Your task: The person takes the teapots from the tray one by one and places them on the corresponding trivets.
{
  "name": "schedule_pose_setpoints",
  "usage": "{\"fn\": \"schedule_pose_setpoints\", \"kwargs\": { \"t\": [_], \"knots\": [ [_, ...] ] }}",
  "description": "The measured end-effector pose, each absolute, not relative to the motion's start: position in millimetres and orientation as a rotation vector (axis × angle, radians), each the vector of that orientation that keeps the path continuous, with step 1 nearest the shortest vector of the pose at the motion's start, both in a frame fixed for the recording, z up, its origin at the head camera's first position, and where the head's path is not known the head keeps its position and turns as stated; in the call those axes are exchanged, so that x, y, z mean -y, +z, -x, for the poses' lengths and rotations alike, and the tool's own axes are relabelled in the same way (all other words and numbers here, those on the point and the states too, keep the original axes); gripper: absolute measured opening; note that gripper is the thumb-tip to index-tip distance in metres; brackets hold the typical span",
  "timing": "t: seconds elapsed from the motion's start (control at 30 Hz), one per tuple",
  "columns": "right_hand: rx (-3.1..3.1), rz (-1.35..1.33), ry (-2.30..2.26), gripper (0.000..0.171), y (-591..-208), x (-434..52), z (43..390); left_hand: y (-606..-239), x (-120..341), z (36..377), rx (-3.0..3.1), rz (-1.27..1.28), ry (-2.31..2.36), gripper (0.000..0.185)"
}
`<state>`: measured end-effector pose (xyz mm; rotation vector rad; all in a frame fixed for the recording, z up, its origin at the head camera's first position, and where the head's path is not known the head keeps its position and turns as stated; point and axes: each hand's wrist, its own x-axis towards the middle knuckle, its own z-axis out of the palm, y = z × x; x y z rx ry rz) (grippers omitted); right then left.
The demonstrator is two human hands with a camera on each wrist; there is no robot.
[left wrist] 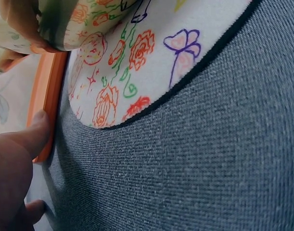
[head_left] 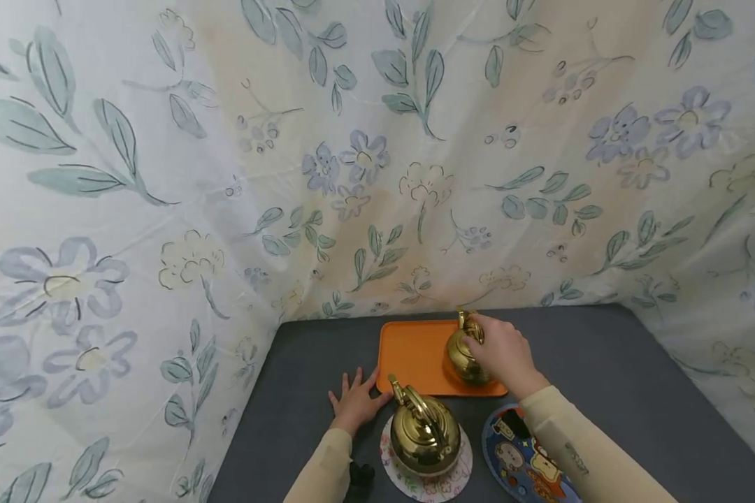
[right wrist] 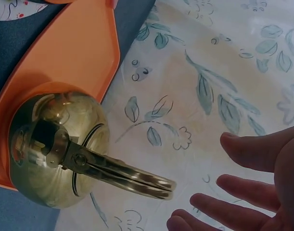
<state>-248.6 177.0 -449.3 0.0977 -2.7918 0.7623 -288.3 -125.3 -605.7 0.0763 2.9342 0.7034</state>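
A small golden teapot (head_left: pixel 462 358) stands on the right part of an orange tray (head_left: pixel 412 353). My right hand (head_left: pixel 505 351) hovers over it. In the right wrist view that hand's fingers (right wrist: pixel 243 144) are straight and spread, a little apart from the teapot's (right wrist: pixel 50 149) raised handle (right wrist: pixel 122 175). My left hand (head_left: pixel 354 402) lies flat on the grey table, its thumb (left wrist: pixel 38 130) against the tray's edge (left wrist: pixel 50 96). A larger golden teapot (head_left: pixel 424 433) sits on a round floral coaster (head_left: pixel 424 485) near me.
A blue cartoon-print coaster (head_left: pixel 519 454) lies on the grey table (head_left: pixel 604 377) beside the floral coaster (left wrist: pixel 137 62). Flowered cloth walls (head_left: pixel 365 161) close the table in at the back and on both sides.
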Motion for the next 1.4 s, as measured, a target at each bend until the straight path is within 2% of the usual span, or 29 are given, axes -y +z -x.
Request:
{"fn": "schedule_pose_setpoints", "kwargs": {
  "t": [0.67, 1.0, 1.4],
  "knots": [
    [2.815, -0.074, 0.675, 0.063, -455, -187, 276, -604, 126, 292, -2.944, -0.09, 0.68, 0.075],
    [2.821, -0.023, 0.739, 0.032, -467, -185, 279, -603, 127, 291, -2.949, -0.115, 0.673, 0.075],
    [2.777, 0.012, 0.791, 0.024, -474, -179, 283, -609, 131, 291, -2.936, -0.089, 0.667, 0.076]
  ]
}}
